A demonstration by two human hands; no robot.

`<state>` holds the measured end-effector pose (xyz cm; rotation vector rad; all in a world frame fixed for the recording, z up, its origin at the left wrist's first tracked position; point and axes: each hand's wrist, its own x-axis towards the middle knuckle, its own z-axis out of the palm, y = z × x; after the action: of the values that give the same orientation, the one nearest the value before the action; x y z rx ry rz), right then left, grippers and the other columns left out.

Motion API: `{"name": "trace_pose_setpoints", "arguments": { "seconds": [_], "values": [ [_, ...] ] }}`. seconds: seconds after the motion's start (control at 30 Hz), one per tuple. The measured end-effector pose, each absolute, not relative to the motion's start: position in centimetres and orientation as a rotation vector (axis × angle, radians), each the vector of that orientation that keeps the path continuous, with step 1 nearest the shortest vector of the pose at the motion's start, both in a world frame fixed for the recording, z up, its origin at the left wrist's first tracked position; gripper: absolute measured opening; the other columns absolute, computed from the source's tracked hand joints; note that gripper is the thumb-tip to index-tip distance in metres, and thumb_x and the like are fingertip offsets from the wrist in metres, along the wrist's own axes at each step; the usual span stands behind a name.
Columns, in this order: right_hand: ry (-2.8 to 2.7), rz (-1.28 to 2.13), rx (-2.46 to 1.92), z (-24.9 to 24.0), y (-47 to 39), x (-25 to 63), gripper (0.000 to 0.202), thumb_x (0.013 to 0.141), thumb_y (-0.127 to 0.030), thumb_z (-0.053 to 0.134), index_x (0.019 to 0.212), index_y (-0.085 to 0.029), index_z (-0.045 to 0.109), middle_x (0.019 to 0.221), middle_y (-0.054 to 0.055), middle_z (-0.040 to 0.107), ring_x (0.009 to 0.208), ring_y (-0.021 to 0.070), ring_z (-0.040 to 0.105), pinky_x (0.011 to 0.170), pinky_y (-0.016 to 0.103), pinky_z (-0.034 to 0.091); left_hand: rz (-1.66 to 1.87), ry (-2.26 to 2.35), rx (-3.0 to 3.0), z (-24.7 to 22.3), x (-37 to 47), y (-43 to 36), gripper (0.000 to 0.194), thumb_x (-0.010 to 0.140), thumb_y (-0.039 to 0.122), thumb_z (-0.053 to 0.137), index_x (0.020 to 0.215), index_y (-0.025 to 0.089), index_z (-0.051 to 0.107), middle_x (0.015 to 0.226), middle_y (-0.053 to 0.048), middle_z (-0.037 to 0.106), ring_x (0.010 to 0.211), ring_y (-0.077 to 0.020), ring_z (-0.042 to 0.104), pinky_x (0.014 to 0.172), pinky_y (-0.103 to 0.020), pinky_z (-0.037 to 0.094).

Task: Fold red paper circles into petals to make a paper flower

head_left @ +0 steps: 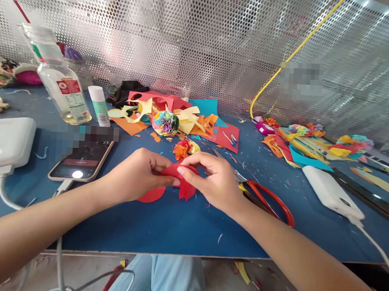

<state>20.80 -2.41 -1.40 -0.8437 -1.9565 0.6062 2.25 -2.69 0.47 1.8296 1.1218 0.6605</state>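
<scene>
Between my two hands is a folded piece of red paper (188, 190), held just above the blue table. My left hand (140, 175) pinches its left side between thumb and fingers. On the other side, my right hand (212, 177) grips the upper right part, thumb and fingertips closed on it. A flat, rounded red paper piece (152, 195) lies on the table under my left hand, partly covered. Just beyond my fingers sits a small orange, red and yellow paper flower (182, 150). Red-handled scissors (272, 198) rest beside my right wrist, their blades partly hidden.
A multicoloured paper ball (165, 122) sits among paper scraps (140, 109) at the back. To the left stand a glass bottle (66, 89), a glue stick (99, 107) and a cabled phone (84, 160). White power banks (332, 191) flank both sides. Behind rises a perforated metal panel (187, 39).
</scene>
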Motion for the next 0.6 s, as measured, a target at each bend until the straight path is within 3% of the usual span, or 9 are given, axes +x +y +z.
{"name": "trace_pose_setpoints", "arguments": {
  "seconds": [0.23, 0.47, 0.6],
  "values": [
    [-1.930, 0.899, -0.957, -1.7, -2.1, 20.9, 0.026, 0.072, -0.029, 0.069, 0.096, -0.021, 0.067, 0.087, 0.001, 0.070, 0.076, 0.0189, 0.066, 0.068, 0.030, 0.053, 0.694, 1.145, 1.709, 0.9, 2.1, -2.4, 0.013, 0.066, 0.027, 0.067, 0.074, 0.017, 0.065, 0.060, 0.000, 0.066, 0.051, -0.0122, 0.056, 0.044, -0.020, 0.037],
    [-1.722, 1.440, -0.937, -1.5, -0.4, 21.9, 0.042, 0.079, -0.016, 0.060, 0.120, -0.023, 0.054, 0.076, 0.000, 0.072, 0.073, 0.0160, 0.069, 0.076, 0.034, 0.056, 0.543, 0.983, 1.533, 1.2, 1.2, -1.8, 0.050, 0.072, 0.019, 0.064, 0.120, 0.019, 0.050, 0.078, -0.002, 0.072, 0.069, -0.0146, 0.065, 0.066, -0.026, 0.050],
    [-1.769, 1.431, -0.832, -1.4, 0.5, 22.6, 0.040, 0.084, -0.016, 0.053, 0.123, -0.023, 0.048, 0.091, 0.001, 0.070, 0.080, 0.0140, 0.068, 0.080, 0.033, 0.055, 0.529, 0.866, 1.473, 1.7, 0.8, -1.8, 0.042, 0.078, 0.021, 0.061, 0.119, 0.023, 0.053, 0.086, -0.001, 0.071, 0.079, -0.0119, 0.064, 0.076, -0.024, 0.050]
  ]
}}
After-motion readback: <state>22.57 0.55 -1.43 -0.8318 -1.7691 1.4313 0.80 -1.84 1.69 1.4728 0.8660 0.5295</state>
